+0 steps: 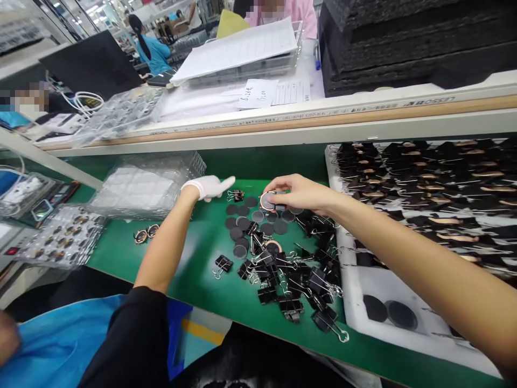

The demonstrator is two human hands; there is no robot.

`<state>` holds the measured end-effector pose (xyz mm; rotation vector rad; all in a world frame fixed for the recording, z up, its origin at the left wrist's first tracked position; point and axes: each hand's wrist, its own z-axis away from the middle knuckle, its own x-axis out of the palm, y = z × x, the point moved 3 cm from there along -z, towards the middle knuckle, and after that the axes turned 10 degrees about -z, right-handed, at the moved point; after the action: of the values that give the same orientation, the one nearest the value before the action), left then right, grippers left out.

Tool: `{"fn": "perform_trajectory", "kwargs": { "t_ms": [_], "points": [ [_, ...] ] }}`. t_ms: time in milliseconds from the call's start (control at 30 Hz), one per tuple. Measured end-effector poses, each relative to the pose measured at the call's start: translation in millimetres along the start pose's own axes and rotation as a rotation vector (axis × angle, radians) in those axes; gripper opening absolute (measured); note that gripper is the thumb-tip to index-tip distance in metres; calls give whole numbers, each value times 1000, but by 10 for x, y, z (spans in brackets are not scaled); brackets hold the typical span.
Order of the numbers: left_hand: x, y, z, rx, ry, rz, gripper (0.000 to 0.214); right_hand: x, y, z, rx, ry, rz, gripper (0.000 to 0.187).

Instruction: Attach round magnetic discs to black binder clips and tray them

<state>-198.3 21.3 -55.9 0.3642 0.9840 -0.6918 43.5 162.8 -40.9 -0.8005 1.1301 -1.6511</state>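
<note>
My right hand (301, 192) reaches in from the right and pinches a round copper-rimmed disc (266, 200) with a black binder clip on it, just above a group of several dark grey round pads (244, 222) on the green mat (202, 269). My left hand (209, 187), in a white glove, lies flat on the mat with fingers stretched toward a small clipped part (236, 194). It holds nothing. A heap of black binder clips (291, 275) lies in front of the pads.
A white tray (388, 280) at the right holds two dark discs (390, 312) and rows of clipped parts (436, 188). Clear plastic trays (141, 186) stand at the left, with two copper rings (146, 233) beside them. A shelf edge (283, 132) runs across above. Other people sit beyond.
</note>
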Motion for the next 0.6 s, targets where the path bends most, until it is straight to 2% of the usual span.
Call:
{"fn": "perform_trajectory", "kwargs": {
  "t_ms": [67,167,333,600],
  "points": [
    [-56,119,-58,-44,186,34,82,57,21,-182,30,-5,28,9],
    [55,313,-134,-172,400,87,78,142,91,-488,85,23,59,8],
    [382,392,-225,-385,452,128,70,219,250,-910,124,138,150,17],
    [480,318,-275,-426,503,76,60,204,255,-1121,58,132,311,13]
  ]
}}
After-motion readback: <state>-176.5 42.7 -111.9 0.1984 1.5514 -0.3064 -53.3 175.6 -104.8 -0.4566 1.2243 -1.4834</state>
